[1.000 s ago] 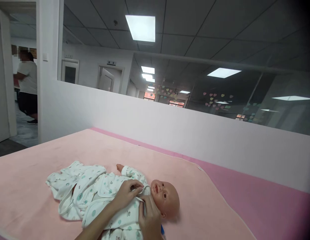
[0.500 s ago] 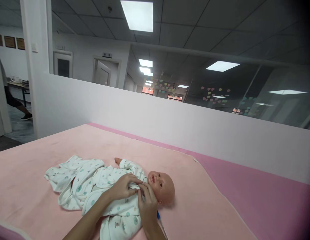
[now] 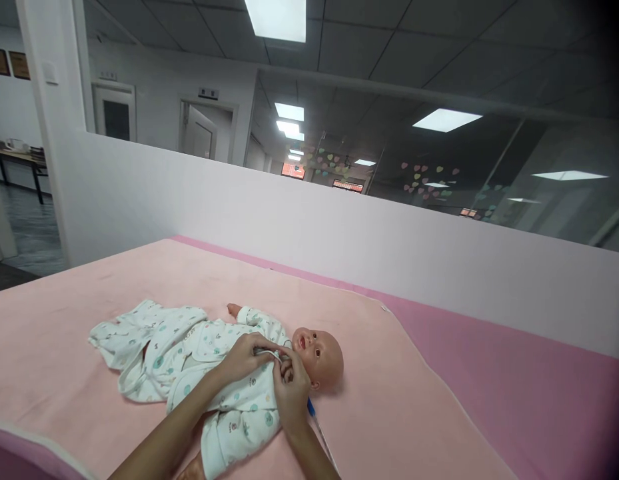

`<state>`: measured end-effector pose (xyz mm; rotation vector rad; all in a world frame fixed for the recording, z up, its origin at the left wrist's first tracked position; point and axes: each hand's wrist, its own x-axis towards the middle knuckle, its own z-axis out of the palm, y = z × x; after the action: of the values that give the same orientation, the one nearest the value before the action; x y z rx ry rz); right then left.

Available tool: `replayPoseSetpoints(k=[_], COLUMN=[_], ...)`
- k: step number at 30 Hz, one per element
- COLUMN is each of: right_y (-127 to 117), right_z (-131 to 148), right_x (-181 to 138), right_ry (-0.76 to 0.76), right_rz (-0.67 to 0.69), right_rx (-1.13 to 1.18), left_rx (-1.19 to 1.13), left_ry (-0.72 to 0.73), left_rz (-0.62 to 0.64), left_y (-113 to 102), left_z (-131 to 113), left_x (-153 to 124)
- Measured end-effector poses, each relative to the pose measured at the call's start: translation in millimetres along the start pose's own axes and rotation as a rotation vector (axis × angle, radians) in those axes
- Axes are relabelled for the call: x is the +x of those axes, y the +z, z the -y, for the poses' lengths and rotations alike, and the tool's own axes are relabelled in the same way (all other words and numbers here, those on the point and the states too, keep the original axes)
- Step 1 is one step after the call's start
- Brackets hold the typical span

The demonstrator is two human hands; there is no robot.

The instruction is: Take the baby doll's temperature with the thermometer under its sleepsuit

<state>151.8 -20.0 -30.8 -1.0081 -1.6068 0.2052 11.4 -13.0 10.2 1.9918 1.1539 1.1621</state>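
Observation:
A baby doll (image 3: 319,357) lies on its back on a pink bed pad, its head toward the right. It wears a white romper (image 3: 244,400) printed with small green and brown figures, which spreads loosely over its legs to the left. My left hand (image 3: 249,357) rests on the chest with its fingers pinching the front edge of the cloth below the chin. Against it, my right hand (image 3: 292,380) is closed on the same edge by the collar. The pinched cloth between the fingertips is mostly hidden. One doll hand (image 3: 234,309) sticks out of the far sleeve.
A blue-ended thin stick (image 3: 312,407) lies by my right forearm. The pink pad (image 3: 414,413) covers the bed up to a low white wall (image 3: 339,233) with a glass pane above. At the far left a desk (image 3: 19,157) stands beyond a doorway.
Both hands stay at the collar, their fingers shifting slightly, with the right hand's fingers more curled. The camera view has tilted down a little. The person in the doorway has gone out of view.

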Motion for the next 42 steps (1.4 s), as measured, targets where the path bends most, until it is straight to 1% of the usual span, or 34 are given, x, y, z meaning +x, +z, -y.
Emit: replayPoseSetpoints(k=[3,7,15,17,22,25,29,31,32,34,37,39,40,42], right_y=[0.5,0.9,0.2,0.4,2.2,3.0,3.7,4.4,4.7,5.2,4.9,4.2,4.0,4.8], right_z=[-0.7,-2.3,0.9,1.3,-0.3,-2.3,-5.5,-7.4,-8.4,-10.3,-12.3,-12.5,-12.2,-10.3], right_x=[-0.1,-0.7,-1.9,-2.3,-3.3,-3.5,-3.7,-4.1,-4.4,-4.9,-5.2,-4.9,-4.6,-3.3], right_ry=[0.021,0.030,0.065,0.066,0.079,0.070,-0.002,-0.046,-0.069,-0.120,-0.202,-0.257,-0.287,-0.351], right_rz=[-0.003,0.029,0.075,0.071,0.048,0.043,0.038,0.020,0.010,-0.004,-0.007,0.008,0.014,0.024], right_rx=[0.017,0.025,0.014,0.024,0.058,0.072,0.059,0.035,0.016,-0.035,-0.124,-0.174,-0.195,-0.225], left_rx=[-0.031,-0.077,-0.026,-0.076,-0.316,-0.339,-0.354,-0.387,-0.413,-0.495,-0.615,-0.572,-0.508,-0.318], left_ry=[-0.008,0.002,-0.010,0.002,0.014,-0.018,-0.054,-0.068,-0.080,-0.131,-0.214,-0.192,-0.167,-0.113], left_rz=[-0.002,0.004,-0.009,-0.017,-0.002,0.016,0.055,0.043,0.015,-0.093,-0.313,-0.382,-0.366,-0.243], left_y=[-0.3,-0.4,1.8,2.6,2.8,1.4,2.4,2.6,1.4,-5.2,-24.3,-36.6,-40.7,-43.6], left_z=[-0.4,0.6,2.4,2.7,5.5,5.8,4.1,4.5,5.5,9.1,17.6,22.7,24.4,25.1], left_x=[0.0,1.9,2.2,1.7,2.5,2.5,2.3,3.7,4.9,7.8,8.8,4.0,0.0,-9.8])
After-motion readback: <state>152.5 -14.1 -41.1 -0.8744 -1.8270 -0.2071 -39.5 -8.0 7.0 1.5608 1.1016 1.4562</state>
